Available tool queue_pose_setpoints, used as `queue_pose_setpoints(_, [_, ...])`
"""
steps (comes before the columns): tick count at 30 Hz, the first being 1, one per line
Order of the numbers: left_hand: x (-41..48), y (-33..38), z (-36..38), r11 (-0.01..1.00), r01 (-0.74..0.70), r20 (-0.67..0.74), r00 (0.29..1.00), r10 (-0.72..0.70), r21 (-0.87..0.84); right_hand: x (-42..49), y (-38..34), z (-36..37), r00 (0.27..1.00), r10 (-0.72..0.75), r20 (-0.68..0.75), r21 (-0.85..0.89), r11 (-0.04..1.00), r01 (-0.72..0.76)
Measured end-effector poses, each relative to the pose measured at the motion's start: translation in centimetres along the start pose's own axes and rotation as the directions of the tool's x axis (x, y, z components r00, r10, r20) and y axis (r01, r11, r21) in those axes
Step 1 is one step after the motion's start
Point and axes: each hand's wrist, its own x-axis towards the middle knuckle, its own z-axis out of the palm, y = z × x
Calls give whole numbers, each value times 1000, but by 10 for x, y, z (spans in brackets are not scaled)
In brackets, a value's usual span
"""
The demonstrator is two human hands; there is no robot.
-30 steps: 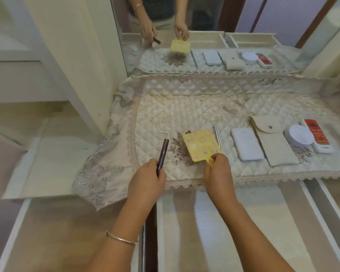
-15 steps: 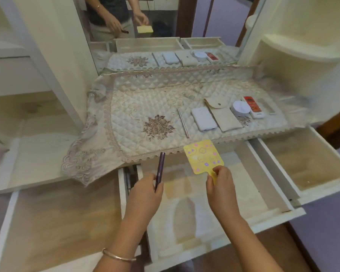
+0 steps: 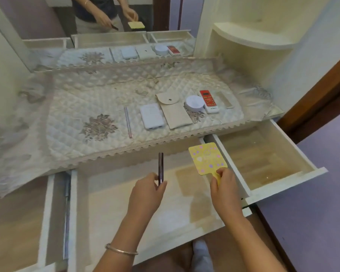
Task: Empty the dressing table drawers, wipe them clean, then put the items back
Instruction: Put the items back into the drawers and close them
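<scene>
My left hand grips a dark slim pen-like stick upright over the open middle drawer. My right hand pinches the handle of a yellow dotted hand mirror, held above that drawer's right side. The right drawer stands open with a bare wooden bottom. On the quilted table cover lie a thin pen, a white power bank, a beige pouch, a round white tin, a red-and-white remote and a comb.
A left drawer is also pulled out. The mirror at the back reflects the person and the items. Curved corner shelves rise at the right. A brown door frame and purple floor lie to the right.
Both hands drew back from above the table cover to over the middle drawer, carrying the stick and the yellow mirror. The view has pulled back and shifted, showing the open drawers.
</scene>
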Motion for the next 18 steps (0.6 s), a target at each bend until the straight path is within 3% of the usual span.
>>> queue_pose_setpoints(5, [17,57,97,977,181,36,983,-178,-112,65,89,-40,996,-15,90,-35,999,18])
queue_pose_setpoints(9, [34,85,144,909,367,47,930,-365,-200,109,133,-61,994,-5,107,-42,999,9])
queue_pose_setpoints(18, [59,83,209,851,515,17,857,-516,-101,166,185,-25,954,179,240,-128,980,-152])
